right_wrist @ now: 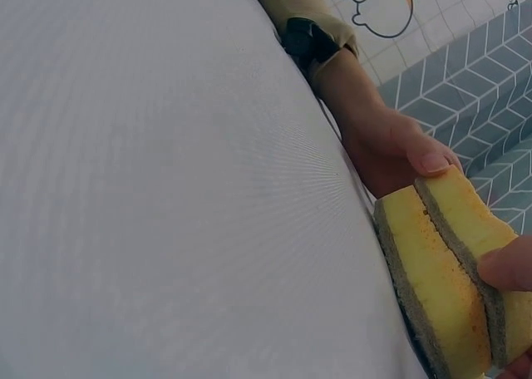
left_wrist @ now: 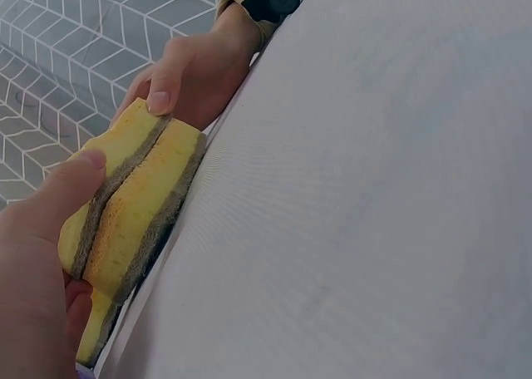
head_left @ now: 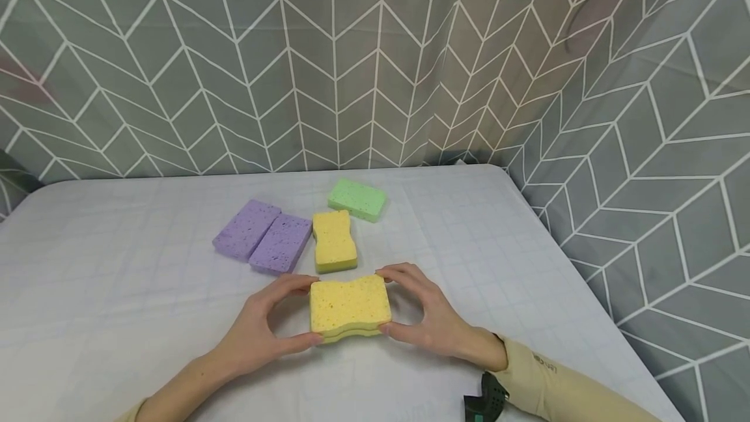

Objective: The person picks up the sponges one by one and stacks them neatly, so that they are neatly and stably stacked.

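Near the front middle of the table, two yellow sponges with grey-green scouring layers lie one on top of the other. My left hand pinches the left end of the upper sponge, thumb on the near side and fingers on the far side. At the other end my right hand pinches the same sponge. In the left wrist view, the lower sponge sits flat on the table right under the upper one, their edges slightly offset. Both thumbs also show against the upper sponge in the right wrist view.
Behind the stack lies another yellow sponge. A green sponge is at its back right, and two purple sponges lie side by side to its left. A patterned curtain borders the white-covered table.
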A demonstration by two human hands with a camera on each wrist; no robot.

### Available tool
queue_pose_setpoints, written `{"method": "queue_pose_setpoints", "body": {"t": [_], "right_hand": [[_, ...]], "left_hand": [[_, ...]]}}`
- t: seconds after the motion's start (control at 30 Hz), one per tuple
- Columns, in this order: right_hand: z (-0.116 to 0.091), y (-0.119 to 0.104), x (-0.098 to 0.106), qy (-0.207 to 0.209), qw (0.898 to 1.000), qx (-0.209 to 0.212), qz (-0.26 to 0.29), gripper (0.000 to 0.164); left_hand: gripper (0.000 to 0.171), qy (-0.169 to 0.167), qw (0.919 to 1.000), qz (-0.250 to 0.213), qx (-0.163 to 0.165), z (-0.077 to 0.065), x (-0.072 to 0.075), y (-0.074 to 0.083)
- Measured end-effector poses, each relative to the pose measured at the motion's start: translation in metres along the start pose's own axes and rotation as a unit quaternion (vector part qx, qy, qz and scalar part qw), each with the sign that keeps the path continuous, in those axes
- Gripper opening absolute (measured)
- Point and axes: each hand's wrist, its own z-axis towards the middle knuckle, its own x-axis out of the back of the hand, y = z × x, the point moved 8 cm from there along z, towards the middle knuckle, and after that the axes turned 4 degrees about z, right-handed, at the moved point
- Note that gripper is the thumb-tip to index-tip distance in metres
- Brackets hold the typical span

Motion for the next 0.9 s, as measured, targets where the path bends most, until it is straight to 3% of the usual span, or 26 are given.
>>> {"method": "queue_pose_setpoints", "body": {"t": [0.53,0.9], "right_hand": [[0.0018,-0.0014,0.0000,-0.009,1.000,-0.002,0.002,0.069],[0.0013,0.0017,-0.0002,-0.014,1.000,0.003,0.003,0.071]], "left_hand": [[0.069,-0.015,0.9995,0.018,0.023,0.0017,0.0008,-0.0037],[0.073,-0.006,0.9997,0.026,0.000,0.0003,0.0008,-0.0032]]}}
